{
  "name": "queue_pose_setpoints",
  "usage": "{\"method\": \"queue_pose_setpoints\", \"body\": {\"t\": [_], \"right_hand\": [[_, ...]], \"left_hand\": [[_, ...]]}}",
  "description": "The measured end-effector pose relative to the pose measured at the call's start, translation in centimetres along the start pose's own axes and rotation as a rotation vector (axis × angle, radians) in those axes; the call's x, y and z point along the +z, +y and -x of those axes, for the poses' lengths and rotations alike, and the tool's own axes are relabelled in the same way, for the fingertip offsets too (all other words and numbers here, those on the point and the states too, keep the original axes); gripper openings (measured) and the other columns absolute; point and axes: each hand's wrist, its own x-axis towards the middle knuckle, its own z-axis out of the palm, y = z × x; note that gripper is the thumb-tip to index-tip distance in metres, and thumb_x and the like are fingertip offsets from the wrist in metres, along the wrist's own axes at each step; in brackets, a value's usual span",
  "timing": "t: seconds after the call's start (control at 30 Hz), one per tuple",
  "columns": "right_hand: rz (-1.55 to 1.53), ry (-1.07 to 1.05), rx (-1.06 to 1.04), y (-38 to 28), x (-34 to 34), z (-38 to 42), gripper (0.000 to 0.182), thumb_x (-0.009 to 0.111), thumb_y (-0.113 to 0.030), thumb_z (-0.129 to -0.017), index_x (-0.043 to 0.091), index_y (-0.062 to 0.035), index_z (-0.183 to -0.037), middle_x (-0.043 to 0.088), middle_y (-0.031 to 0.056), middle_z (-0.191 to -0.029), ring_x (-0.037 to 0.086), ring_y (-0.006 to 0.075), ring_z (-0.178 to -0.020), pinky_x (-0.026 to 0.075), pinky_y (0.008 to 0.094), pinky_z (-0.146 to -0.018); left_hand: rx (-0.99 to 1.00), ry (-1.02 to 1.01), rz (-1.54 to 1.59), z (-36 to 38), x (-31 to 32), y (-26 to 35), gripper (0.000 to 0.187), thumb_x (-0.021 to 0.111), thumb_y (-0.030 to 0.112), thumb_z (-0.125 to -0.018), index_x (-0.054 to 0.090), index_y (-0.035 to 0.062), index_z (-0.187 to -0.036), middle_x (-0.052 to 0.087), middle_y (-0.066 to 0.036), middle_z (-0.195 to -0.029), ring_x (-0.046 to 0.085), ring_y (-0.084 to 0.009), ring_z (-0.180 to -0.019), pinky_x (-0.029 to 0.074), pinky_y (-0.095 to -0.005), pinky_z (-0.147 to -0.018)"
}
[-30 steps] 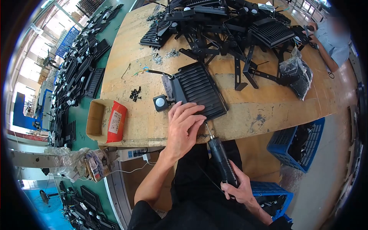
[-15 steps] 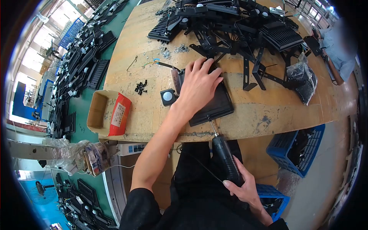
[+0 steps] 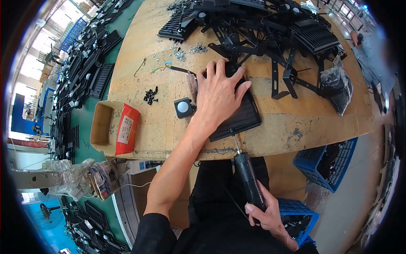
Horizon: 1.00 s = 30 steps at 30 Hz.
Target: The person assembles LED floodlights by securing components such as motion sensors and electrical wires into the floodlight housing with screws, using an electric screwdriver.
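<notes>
A black floodlight housing (image 3: 241,120) lies on the wooden table close to its front edge. Over its far part is my left hand (image 3: 218,91), fingers bent and spread, gripping it and hiding much of it. My right hand (image 3: 267,211) is closed around a black electric screwdriver (image 3: 249,178), below the table edge. The screwdriver's bit points up at the housing's near edge and meets a small screw there. Left of the housing sits a motion sensor (image 3: 183,107) with a white dome. A cable with coloured wire ends (image 3: 167,66) sticks out beyond it.
Black screws (image 3: 150,95) lie left of the sensor, near a red cardboard box (image 3: 127,129). Black brackets and lamps (image 3: 253,38) are heaped at the back. A plastic bag (image 3: 337,86) lies at right. Blue crates (image 3: 325,163) stand below; another person (image 3: 374,59) is far right.
The camera view has shifted slightly. My left hand's fingers are a little more spread over the housing. The screwdriver stays at the near edge. The other person's arm has moved.
</notes>
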Motion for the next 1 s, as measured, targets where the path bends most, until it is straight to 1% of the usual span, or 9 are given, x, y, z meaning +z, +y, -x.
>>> {"method": "queue_pose_setpoints", "body": {"t": [0.27, 0.37, 0.53, 0.6, 0.67, 0.8, 0.83, 0.97, 1.0], "right_hand": [[-0.063, -0.024, 0.014, 0.0, 1.4, -0.3, 0.083, 0.071, -0.01, -0.097, 0.024, 0.0029, -0.164, 0.061, 0.0087, -0.09, 0.058, 0.0112, -0.054, 0.05, 0.026, -0.046], [-0.118, -0.058, -0.003, 0.3, 1.2, -0.4, 0.077, 0.07, -0.014, -0.098, 0.029, 0.001, -0.161, 0.061, 0.0104, -0.09, 0.057, 0.0138, -0.051, 0.049, 0.0259, -0.044], [-0.73, -0.346, 0.115, 2.0, -0.9, -0.7, 0.062, 0.067, -0.022, -0.1, 0.037, -0.005, -0.152, 0.059, 0.016, -0.086, 0.055, 0.0177, -0.046, 0.045, 0.0283, -0.04], [-0.72, -0.368, 0.084, 2.7, -1.1, -1.1, 0.069, 0.065, -0.024, -0.102, 0.031, -0.0066, -0.159, 0.056, 0.0157, -0.084, 0.053, 0.0173, -0.044, 0.044, 0.0281, -0.039], [-1.18, -0.597, 0.188, 3.4, -1.2, -1.4, 0.076, 0.064, -0.026, -0.103, 0.023, -0.0088, -0.164, 0.055, 0.0152, -0.083, 0.052, 0.0171, -0.044, 0.042, 0.0271, -0.039], [-0.88, -0.489, 0.146, 3.2, -2.3, -1.4, 0.082, 0.068, -0.029, -0.1, 0.022, -0.0085, -0.165, 0.056, 0.0139, -0.084, 0.052, 0.0164, -0.044, 0.04, 0.0262, -0.039], [-0.476, -0.241, 0.119, 1.5, -2.1, -0.2, 0.079, 0.073, -0.023, -0.096, 0.03, -0.0049, -0.16, 0.06, 0.0125, -0.083, 0.055, 0.0165, -0.046, 0.04, 0.0257, -0.039], [-0.168, -0.167, -0.039, 1.0, -3.3, 3.1, 0.073, 0.074, -0.013, -0.091, 0.036, 0.0004, -0.152, 0.062, 0.0122, -0.077, 0.06, 0.0166, -0.047, 0.042, 0.0259, -0.039], [-0.155, -0.177, -0.043, 1.7, -4.0, 3.5, 0.073, 0.074, -0.013, -0.091, 0.036, 0.0004, -0.152, 0.062, 0.0122, -0.077, 0.06, 0.0166, -0.047, 0.042, 0.0259, -0.039]], "left_hand": [[-0.017, 0.001, 0.014, 0.0, -0.2, 0.1, 0.039, 0.062, 0.043, -0.103, 0.071, 0.0193, -0.132, 0.057, -0.024, -0.135, 0.051, -0.0402, -0.126, 0.04, -0.0528, -0.103], [-0.006, 0.01, 0.0, 0.0, 0.0, 0.1, 0.039, 0.061, 0.043, -0.103, 0.071, 0.02, -0.133, 0.056, -0.025, -0.136, 0.051, -0.0407, -0.126, 0.04, -0.0531, -0.103], [0.013, 0.013, 0.002, 0.1, -0.1, 0.3, 0.037, 0.061, 0.042, -0.103, 0.071, 0.0213, -0.132, 0.056, -0.025, -0.136, 0.051, -0.0413, -0.127, 0.039, -0.0537, -0.104], [0.029, 0.049, 0.004, 0.1, 0.0, 0.3, 0.033, 0.062, 0.039, -0.102, 0.071, 0.0194, -0.127, 0.057, -0.027, -0.133, 0.051, -0.042, -0.124, 0.039, -0.0572, -0.102], [0.042, 0.05, 0.004, 0.1, -0.1, 0.4, 0.033, 0.062, 0.038, -0.102, 0.071, 0.0196, -0.127, 0.057, -0.027, -0.134, 0.052, -0.042, -0.124, 0.04, -0.0573, -0.102], [0.022, 0.001, -0.005, 0.2, -0.7, 0.6, 0.035, 0.059, 0.039, -0.103, 0.07, 0.0203, -0.131, 0.056, -0.026, -0.138, 0.05, -0.0423, -0.128, 0.039, -0.0558, -0.104], [-0.006, -0.05, 0.012, 0.3, -1.0, 0.7, 0.038, 0.057, 0.041, -0.105, 0.069, 0.0216, -0.135, 0.055, -0.026, -0.141, 0.049, -0.0427, -0.131, 0.038, -0.0554, -0.107], [0.013, 0.045, -0.011, 0.9, -0.7, 0.9, 0.041, 0.056, 0.041, -0.105, 0.068, 0.0169, -0.136, 0.054, -0.027, -0.143, 0.046, -0.0451, -0.136, 0.037, -0.0576, -0.11], [-0.003, 0.049, -0.022, 1.3, -0.9, 1.5, 0.048, 0.054, 0.045, -0.106, 0.066, 0.0126, -0.139, 0.051, -0.031, -0.147, 0.043, -0.0481, -0.14, 0.033, -0.0606, -0.115]]}}
